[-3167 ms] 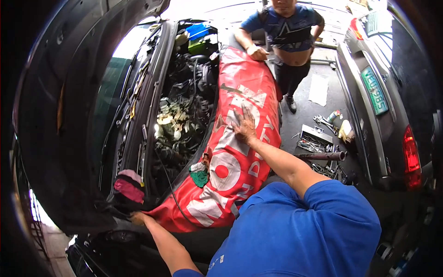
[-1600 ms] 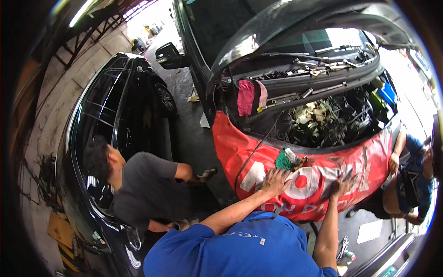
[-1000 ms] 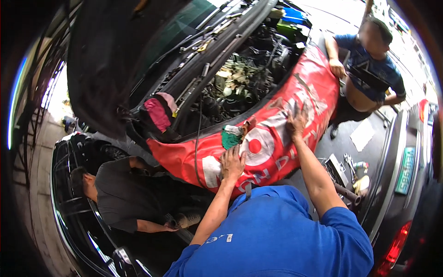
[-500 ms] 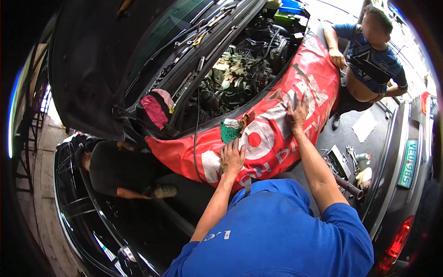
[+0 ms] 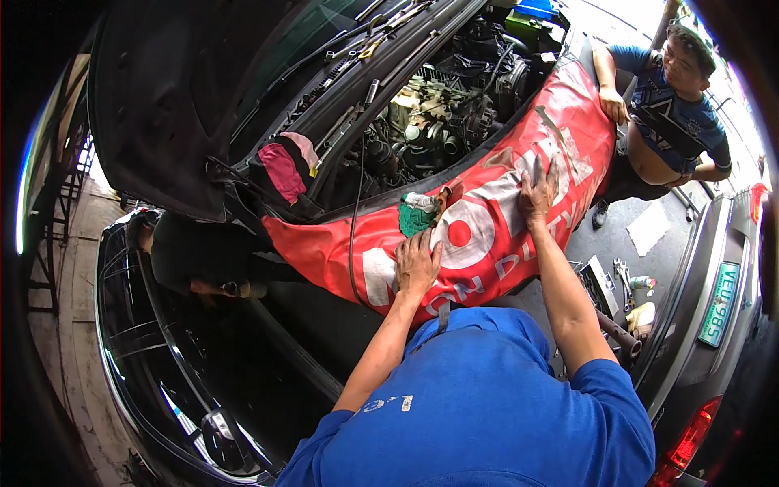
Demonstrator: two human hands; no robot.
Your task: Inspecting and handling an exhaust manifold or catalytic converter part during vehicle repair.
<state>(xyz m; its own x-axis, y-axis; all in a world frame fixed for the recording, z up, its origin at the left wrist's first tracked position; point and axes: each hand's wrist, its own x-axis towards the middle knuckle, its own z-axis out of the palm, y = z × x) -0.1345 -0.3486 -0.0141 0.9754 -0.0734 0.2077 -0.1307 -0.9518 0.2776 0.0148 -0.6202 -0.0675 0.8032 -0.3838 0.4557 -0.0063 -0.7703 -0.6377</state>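
A red cover with white lettering (image 5: 324, 253) lies over the front of a vehicle whose hood (image 5: 154, 89) is raised. My left hand (image 5: 418, 264) rests flat on it, fingers spread, just below a green rag (image 5: 416, 217). Farther right, my right hand (image 5: 539, 195) also lies on the cover with its fingers stretched out. Neither hand holds anything. Beyond the cover the engine (image 5: 430, 122) is exposed. A thin dark cable (image 5: 355, 211) crosses the cover to the left of my left hand.
One person (image 5: 673, 114) leans on the vehicle at the right; another (image 5: 203, 252) bends down at the left. Wrenches (image 5: 623, 280) and a pipe (image 5: 621, 333) lie on the floor near a grey car (image 5: 698, 268). A black car (image 5: 154, 365) stands left. A pink cloth (image 5: 281, 172) sits beside the engine bay.
The view has shifted slightly, so the vehicle appears a little farther right. Both hands stay on the cover. The person at the left has bent lower.
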